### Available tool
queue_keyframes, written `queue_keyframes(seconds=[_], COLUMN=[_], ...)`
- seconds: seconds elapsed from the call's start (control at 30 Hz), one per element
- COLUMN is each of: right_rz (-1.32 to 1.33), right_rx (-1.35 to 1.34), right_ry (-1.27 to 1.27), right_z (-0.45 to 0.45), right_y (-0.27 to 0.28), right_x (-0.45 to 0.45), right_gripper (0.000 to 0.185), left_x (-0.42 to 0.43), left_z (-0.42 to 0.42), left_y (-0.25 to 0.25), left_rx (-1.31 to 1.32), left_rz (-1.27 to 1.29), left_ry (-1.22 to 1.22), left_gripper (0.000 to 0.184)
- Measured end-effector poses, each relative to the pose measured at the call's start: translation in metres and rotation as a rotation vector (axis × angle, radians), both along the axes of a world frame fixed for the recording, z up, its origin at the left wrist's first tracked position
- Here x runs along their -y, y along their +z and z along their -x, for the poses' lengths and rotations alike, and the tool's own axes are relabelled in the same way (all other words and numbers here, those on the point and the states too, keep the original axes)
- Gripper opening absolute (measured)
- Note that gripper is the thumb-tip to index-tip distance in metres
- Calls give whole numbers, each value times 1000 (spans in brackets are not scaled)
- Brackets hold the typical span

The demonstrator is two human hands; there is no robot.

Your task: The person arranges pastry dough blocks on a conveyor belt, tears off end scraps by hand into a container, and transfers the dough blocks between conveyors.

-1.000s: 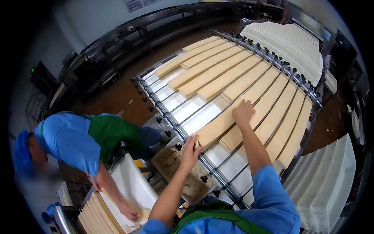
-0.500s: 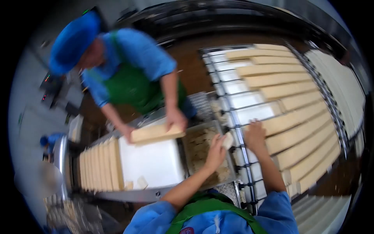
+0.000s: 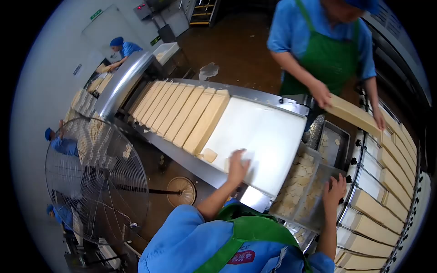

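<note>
My left hand [image 3: 237, 167] is over the near edge of the white conveyor belt [image 3: 266, 132], fingers spread, beside a small pale piece at its fingertips. A loose offcut [image 3: 209, 155] lies left of it. Long cream-coloured blocks [image 3: 182, 109] stand in a row on the belt's left part. My right hand [image 3: 335, 189], fingers apart and holding nothing, hovers over the right edge of a bin [image 3: 314, 200] with offcuts, close to the rail of the rack [image 3: 355, 182]. More long blocks [image 3: 378, 209] lie in the rack's slots.
Across the belt a co-worker [image 3: 327, 54] holds a long block [image 3: 355, 113] in both hands by the rack. A large wire fan [image 3: 98, 182] stands at the left. Further workers [image 3: 125, 48] are at the back left. A metal tray [image 3: 334, 141] sits beyond the bin.
The view has swung left towards the belt. My left hand has moved from the rack to the belt, its pale piece now near the surface. My right hand has left the blocks. The co-worker's block is now by the rack.
</note>
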State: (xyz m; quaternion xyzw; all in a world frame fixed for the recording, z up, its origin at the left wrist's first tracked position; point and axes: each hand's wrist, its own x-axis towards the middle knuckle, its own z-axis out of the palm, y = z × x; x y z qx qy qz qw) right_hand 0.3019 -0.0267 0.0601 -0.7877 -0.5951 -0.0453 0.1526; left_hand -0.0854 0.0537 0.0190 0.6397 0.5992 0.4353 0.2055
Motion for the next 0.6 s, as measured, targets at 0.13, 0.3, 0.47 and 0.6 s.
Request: queue_keyframes(seconds=[0.13,0.3,0.47,0.6], right_rz=[43,97,67,62], right_rx=[-39,-70,-141,-168], right_ry=[127,303,448,519], right_z=[61,146,215,277], right_y=[-13,-10,-37,-58], right_x=[-35,-83,-139,-189], right_gripper=[31,29,26,26], left_x=[-17,-29,-46,-52], left_z=[115,205,215,206], left_y=[-32,-44,-33,-28], left_rx=[-280,-215,-152,-51], left_rz=[344,538,614,536], left_ry=[508,613,438,311], left_gripper=[74,80,85,87])
